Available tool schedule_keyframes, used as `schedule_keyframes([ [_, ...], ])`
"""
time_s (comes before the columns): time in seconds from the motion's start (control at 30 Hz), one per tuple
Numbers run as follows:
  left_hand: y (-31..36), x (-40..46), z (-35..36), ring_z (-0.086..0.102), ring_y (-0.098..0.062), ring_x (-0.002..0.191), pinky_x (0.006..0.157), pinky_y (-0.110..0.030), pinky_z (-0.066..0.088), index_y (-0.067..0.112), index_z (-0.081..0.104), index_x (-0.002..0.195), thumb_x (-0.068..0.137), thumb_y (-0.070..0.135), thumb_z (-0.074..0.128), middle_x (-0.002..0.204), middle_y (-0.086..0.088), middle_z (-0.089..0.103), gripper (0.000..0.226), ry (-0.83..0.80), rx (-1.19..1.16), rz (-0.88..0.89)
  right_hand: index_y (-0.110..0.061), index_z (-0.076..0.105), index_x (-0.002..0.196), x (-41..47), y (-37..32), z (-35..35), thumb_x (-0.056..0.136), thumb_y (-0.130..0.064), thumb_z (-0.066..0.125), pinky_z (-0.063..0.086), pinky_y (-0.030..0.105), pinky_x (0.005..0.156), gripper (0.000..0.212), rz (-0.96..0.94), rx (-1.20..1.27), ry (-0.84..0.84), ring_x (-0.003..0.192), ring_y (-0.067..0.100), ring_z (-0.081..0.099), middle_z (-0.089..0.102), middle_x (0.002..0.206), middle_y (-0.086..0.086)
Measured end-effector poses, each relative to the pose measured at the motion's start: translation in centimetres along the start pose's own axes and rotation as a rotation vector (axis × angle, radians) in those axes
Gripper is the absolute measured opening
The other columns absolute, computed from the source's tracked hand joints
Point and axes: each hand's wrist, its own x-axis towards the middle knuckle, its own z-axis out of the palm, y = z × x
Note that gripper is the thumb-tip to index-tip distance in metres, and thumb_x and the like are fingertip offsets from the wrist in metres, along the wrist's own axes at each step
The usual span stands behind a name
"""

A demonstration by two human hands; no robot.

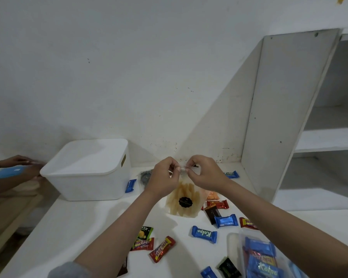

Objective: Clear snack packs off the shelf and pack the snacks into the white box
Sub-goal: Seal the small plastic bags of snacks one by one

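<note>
At the far left edge of the frame, another person's hand point(18, 160) rests near a blue object point(10, 171), just beside the white box point(88, 171). The white box stands on the white counter point(72, 221) in the left centre of the frame, against the wall; its inside looks bare from this angle. Right of the box, a small blue snack pack point(130, 186) leans close to its side.

In the centre, the left hand point(162, 177) and the right hand point(204, 173) meet at the top of a clear snack bag point(184, 201) with pale sticks inside and a black round label. The fingers of both hands are pinched together on the top edge of this bag, one hand at each side, and the bag stands upright on the counter below them.

Lower in the frame, loose snacks lie scattered on the counter: a red Beng-Beng bar point(162, 249), a green sachet point(145, 234), a blue Kalpa pack point(204, 234), and dark and red packs near the bag. At the lower right, a clear plastic container point(259, 257) holds more blue and red packs.

At the right side of the frame stands the white shelf point(327, 140); its visible boards carry no snacks.
</note>
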Motion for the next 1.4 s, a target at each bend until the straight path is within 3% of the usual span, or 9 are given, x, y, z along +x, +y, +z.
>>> schedule_keyframes([
  [0.17, 0.3, 0.0, 0.0, 0.054, -0.003, 0.070, 0.063, -0.010, 0.044, 0.018, 0.055, 0.080, 0.089, 0.013, 0.059, 0.076, 0.007, 0.059, 0.011, -0.023, -0.031, -0.010, -0.012, 0.065, 0.085, 0.2, 0.2, -0.3, 0.087, -0.022, 0.064, 0.041, 0.011, 0.069, 0.010, 0.011, -0.006, -0.029, 0.079, 0.010, 0.058, 0.064, 0.083, -0.004],
  [0.53, -0.2, 0.2, -0.1, 0.056, -0.005, 0.072, 0.063, -0.008, 0.043, 0.014, 0.056, 0.081, 0.089, 0.010, 0.059, 0.077, 0.006, 0.061, 0.009, -0.037, -0.046, -0.032, -0.010, 0.064, 0.082, 0.5, -0.1, 0.3, 0.084, -0.013, 0.061, 0.049, 0.031, 0.068, 0.005, -0.068, -0.067, -0.027, 0.073, 0.014, 0.056, 0.058, 0.076, -0.006],
  [0.67, -0.5, 0.2, -0.3, 0.059, -0.012, 0.076, 0.065, -0.009, 0.044, 0.009, 0.059, 0.085, 0.088, 0.013, 0.060, 0.081, 0.000, 0.064, 0.006, -0.073, -0.087, -0.068, -0.010, 0.065, 0.083, 0.6, 0.0, 0.4, 0.085, -0.016, 0.062, 0.049, 0.031, 0.069, 0.007, -0.064, -0.069, -0.042, 0.074, 0.013, 0.057, 0.059, 0.077, -0.006],
  [0.93, -0.3, -0.1, -0.7, 0.054, 0.006, 0.067, 0.064, -0.008, 0.043, 0.019, 0.058, 0.081, 0.088, 0.008, 0.059, 0.075, 0.013, 0.060, 0.013, -0.131, -0.068, -0.045, -0.009, 0.066, 0.086, 0.5, -0.2, 0.6, 0.086, -0.017, 0.061, 0.050, 0.031, 0.074, 0.010, -0.066, -0.086, -0.074, 0.078, 0.014, 0.058, 0.063, 0.080, -0.002],
  [1.23, -0.3, -0.4, -1.3, 0.048, 0.000, 0.057, 0.057, -0.010, 0.038, 0.009, 0.059, 0.077, 0.084, 0.005, 0.060, 0.065, 0.005, 0.055, 0.008, -0.097, -0.012, -0.018, -0.012, 0.067, 0.086, 0.5, -0.8, 0.9, 0.087, -0.022, 0.062, 0.046, 0.027, 0.074, 0.011, -0.071, -0.077, -0.093, 0.077, 0.008, 0.055, 0.058, 0.077, -0.012],
  [1.4, -0.4, -0.6, -2.2, 0.047, -0.003, 0.054, 0.053, -0.022, 0.045, 0.013, 0.059, 0.078, 0.087, 0.009, 0.058, 0.060, 0.013, 0.050, 0.010, -0.065, -0.070, -0.106, -0.014, 0.068, 0.096, 0.3, -0.2, 0.2, 0.087, -0.034, 0.063, 0.047, 0.028, 0.079, 0.022, -0.056, -0.125, -0.082, 0.081, 0.005, 0.056, 0.063, 0.088, -0.009],
])
